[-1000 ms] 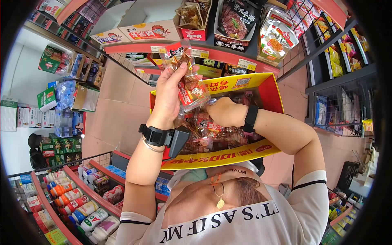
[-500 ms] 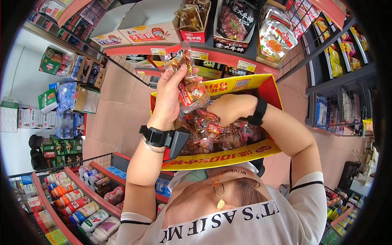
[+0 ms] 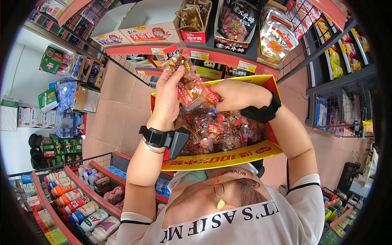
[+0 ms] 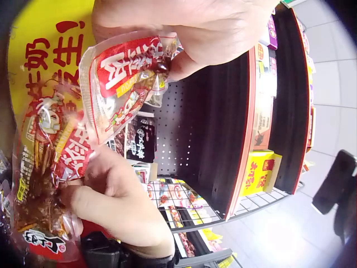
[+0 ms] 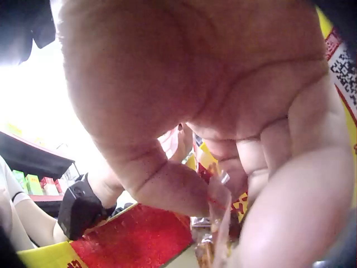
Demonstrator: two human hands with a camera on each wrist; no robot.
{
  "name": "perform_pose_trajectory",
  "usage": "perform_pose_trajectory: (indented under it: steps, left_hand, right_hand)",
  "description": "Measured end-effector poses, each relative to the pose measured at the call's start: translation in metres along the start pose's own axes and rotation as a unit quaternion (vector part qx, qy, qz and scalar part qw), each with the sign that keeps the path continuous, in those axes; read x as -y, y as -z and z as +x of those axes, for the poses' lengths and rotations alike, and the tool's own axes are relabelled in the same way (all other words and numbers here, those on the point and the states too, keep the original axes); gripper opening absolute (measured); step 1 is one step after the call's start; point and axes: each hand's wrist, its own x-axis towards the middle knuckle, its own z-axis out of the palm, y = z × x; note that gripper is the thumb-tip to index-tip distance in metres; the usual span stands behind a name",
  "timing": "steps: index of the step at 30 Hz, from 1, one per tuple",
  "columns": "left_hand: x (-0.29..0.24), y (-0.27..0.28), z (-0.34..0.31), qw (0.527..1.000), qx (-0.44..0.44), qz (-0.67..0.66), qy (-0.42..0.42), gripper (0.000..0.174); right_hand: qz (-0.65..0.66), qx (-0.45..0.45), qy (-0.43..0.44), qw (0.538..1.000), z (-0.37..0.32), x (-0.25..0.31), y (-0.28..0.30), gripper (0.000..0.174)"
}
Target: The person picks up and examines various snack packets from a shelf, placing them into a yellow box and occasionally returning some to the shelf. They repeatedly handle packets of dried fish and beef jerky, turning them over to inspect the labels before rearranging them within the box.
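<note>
My left hand (image 3: 166, 96) holds a clear snack packet (image 3: 174, 57) with a red label and brown food inside, raised above the far left corner of a yellow and red carton (image 3: 220, 160). With thumb and fingers my right hand (image 3: 237, 96) pinches a similar packet (image 4: 42, 178), which overlaps the left hand's packet in the head view. Seen from the left wrist, the right hand (image 4: 120, 201) is below the left hand (image 4: 195, 28). Many more packets (image 3: 216, 130) fill the carton beneath. In the right wrist view the palm hides most of its packet (image 5: 220, 223).
Ahead stands a shelf with a red edge (image 3: 134, 50), bearing open white display boxes (image 3: 151, 30) and black-packed snacks (image 3: 234, 22). A rack of bottles (image 3: 81, 204) is at the near left. Wire-sided shelves (image 3: 339, 106) stand to the right.
My right hand has risen out of the carton with a packet and moved up beside the left hand's packet. The left hand has stayed nearly still.
</note>
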Motion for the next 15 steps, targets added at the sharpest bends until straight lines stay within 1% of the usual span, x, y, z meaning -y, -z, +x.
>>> perform_pose_trajectory:
  steps: [1, 3, 4, 6, 7, 9, 10, 12, 15]
  left_hand:
    - [-0.001, -0.001, -0.001, 1.0, 0.0, 0.0, 0.0, 0.023]
    - [-0.001, -0.002, -0.001, 1.0, 0.007, -0.001, 0.01, 0.022]
    - [-0.001, -0.001, -0.001, 1.0, 0.007, -0.001, 0.01, 0.022]
    - [0.001, -0.001, 0.001, 1.0, -0.001, -0.005, -0.004, 0.021]
    - [0.001, -0.001, 0.001, 1.0, 0.0, -0.006, -0.004, 0.021]
    - [0.0, 0.0, 0.001, 1.0, -0.001, -0.021, -0.008, 0.021]
    - [0.0, -0.001, 0.001, 1.0, -0.001, -0.021, -0.008, 0.021]
    - [-0.001, -0.002, 0.0, 1.0, -0.009, -0.017, -0.013, 0.021]
    - [0.0, 0.001, 0.0, 1.0, -0.004, -0.012, -0.005, 0.022]
  right_hand:
    - [0.0, 0.0, 0.0, 1.0, -0.002, 0.001, 0.002, 0.025]
    - [0.014, -0.04, 0.092, 0.995, -0.005, 0.002, 0.006, 0.027]
    - [0.014, -0.04, 0.092, 0.995, -0.004, -0.002, 0.006, 0.027]
    - [0.038, -0.122, 0.157, 0.979, 0.001, -0.012, 0.003, 0.028]
    - [0.037, -0.123, 0.157, 0.979, 0.001, -0.011, 0.003, 0.028]
    - [0.026, -0.161, 0.145, 0.976, -0.002, -0.007, 0.005, 0.027]
    - [0.025, -0.161, 0.144, 0.976, -0.003, -0.005, 0.005, 0.027]
    - [0.024, -0.154, 0.106, 0.982, -0.004, -0.002, 0.006, 0.028]
    - [0.017, -0.148, 0.106, 0.983, -0.001, -0.006, 0.004, 0.029]
